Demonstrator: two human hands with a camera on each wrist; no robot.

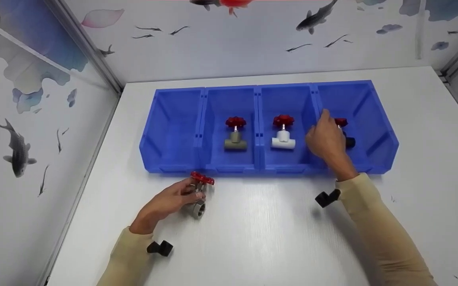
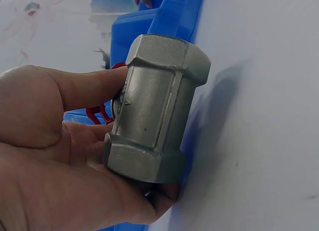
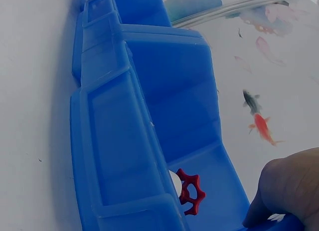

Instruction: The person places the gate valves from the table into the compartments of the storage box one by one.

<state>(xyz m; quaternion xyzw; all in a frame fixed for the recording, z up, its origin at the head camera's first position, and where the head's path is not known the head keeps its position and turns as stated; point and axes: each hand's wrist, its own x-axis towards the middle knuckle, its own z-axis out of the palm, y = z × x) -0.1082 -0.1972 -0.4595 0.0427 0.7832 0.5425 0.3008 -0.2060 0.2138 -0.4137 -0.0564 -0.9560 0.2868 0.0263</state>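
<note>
My left hand (image 1: 167, 201) grips a metal gate valve (image 1: 198, 209) with a red handwheel, just in front of the blue bins. In the left wrist view the grey body of the valve (image 2: 155, 106) lies between thumb and fingers, its handwheel mostly hidden. My right hand (image 1: 326, 137) holds the divider wall between the third and fourth bins, its fingertips partly hidden. Beside it, in the rightmost blue bin (image 1: 374, 107), a black valve (image 1: 350, 142) with a red handwheel is partly covered by that hand. A white valve (image 1: 283, 141) lies in the third bin.
An olive-green valve (image 1: 235, 143) with a red handwheel lies in the second bin. The leftmost blue bin (image 1: 179, 127) shows only its bare floor. All bins stand side by side on a white table (image 1: 261, 230), before a wall (image 1: 245, 51) painted with fish.
</note>
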